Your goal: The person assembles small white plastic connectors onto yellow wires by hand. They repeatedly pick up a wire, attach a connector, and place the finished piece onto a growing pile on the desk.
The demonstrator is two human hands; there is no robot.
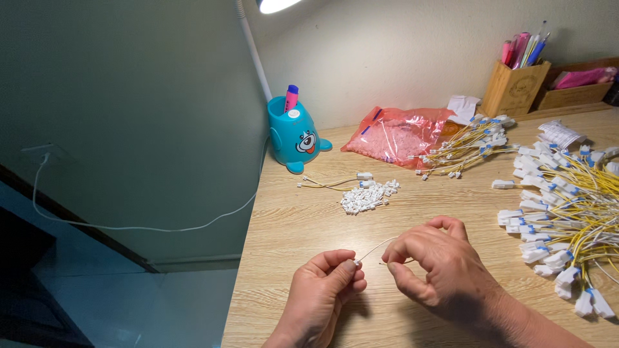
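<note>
Wooden desk: both hands (left hand, right hand) pinch thin wire.

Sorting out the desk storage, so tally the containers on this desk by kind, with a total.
Blue animal-shaped pen holder: 1
Wooden pen cup: 1
Wooden tray: 1
Pink plastic bag: 1
Total: 4
</note>
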